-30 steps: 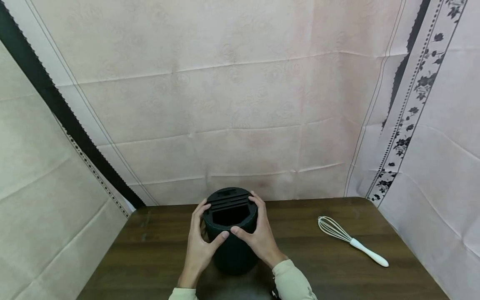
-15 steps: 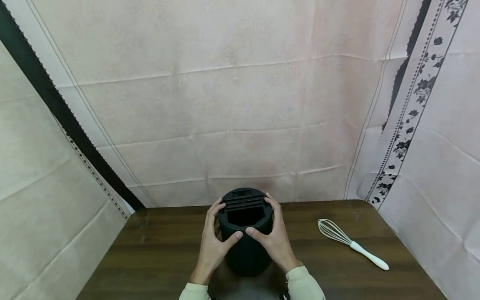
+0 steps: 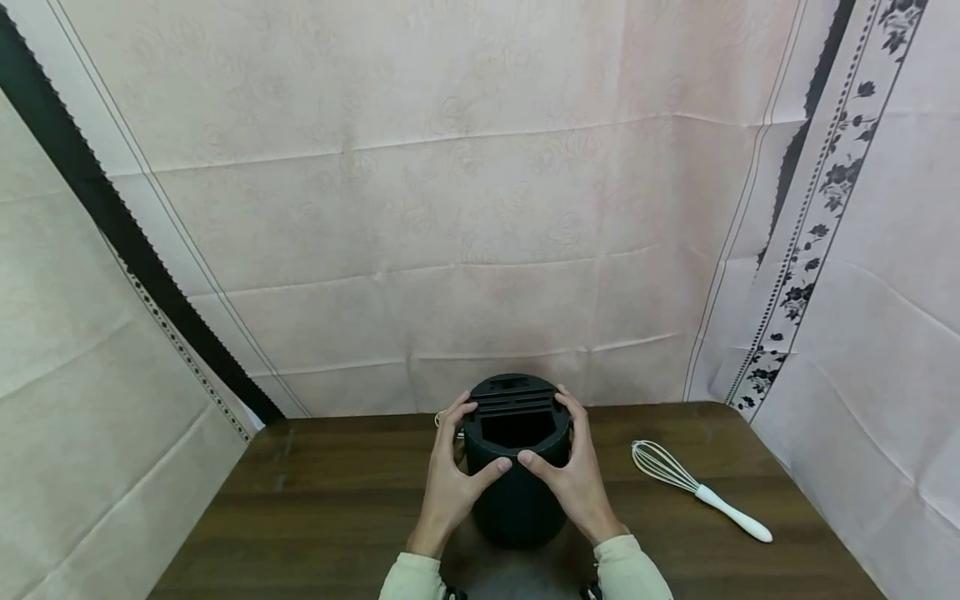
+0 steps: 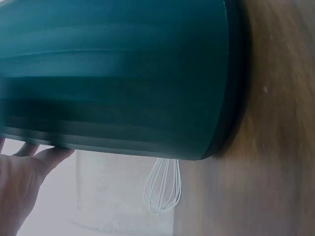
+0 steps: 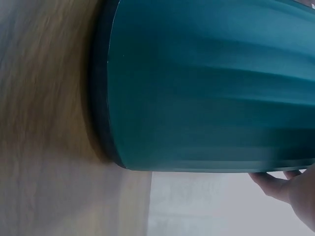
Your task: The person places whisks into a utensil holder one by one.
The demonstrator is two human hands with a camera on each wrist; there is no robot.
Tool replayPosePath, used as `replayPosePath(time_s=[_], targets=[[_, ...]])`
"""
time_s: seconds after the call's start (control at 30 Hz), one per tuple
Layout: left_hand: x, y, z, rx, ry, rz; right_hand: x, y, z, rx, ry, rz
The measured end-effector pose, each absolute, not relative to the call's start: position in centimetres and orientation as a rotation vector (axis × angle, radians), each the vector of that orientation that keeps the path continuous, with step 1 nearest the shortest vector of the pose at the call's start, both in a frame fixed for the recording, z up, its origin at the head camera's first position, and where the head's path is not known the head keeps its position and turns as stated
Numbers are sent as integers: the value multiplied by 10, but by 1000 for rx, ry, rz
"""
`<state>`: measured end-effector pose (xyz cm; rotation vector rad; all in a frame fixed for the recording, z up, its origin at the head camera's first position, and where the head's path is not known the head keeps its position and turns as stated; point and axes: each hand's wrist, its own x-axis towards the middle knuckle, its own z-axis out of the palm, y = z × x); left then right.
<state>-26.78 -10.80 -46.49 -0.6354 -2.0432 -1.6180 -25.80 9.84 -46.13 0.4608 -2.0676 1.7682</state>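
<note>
A dark green, round utensil holder point(image 3: 521, 504) with a slotted top and a wide opening stands upright between the hands. On its left side, the left hand point(image 3: 450, 492) grips it near the rim, thumb in front and fingertips reaching the top edge. The right hand point(image 3: 581, 483) grips the opposite side the same way, also seen in part as fingers point(image 5: 275, 186) in the right wrist view. The holder's base is at the tabletop; whether it touches cannot be told. White whisk wires point(image 4: 163, 189) show behind the holder in the left wrist view, the rest hidden.
A whisk with a white handle point(image 3: 735, 512) lies on the right of the brown wooden table point(image 3: 315, 517). The table's far edge is close behind the holder. Pale patterned cloth point(image 3: 480, 208) hangs at the back and both sides.
Both hands have moved the holder to the right across the table, keeping their grip. A bit of the whisk behind it now shows by the left fingertips.
</note>
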Motion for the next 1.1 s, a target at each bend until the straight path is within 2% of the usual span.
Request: replayPosePath(time_s=[1.1], targets=[[-305,-52,-468,-712,-2022,-1839,-285,157,-460,419,-2135,1667]])
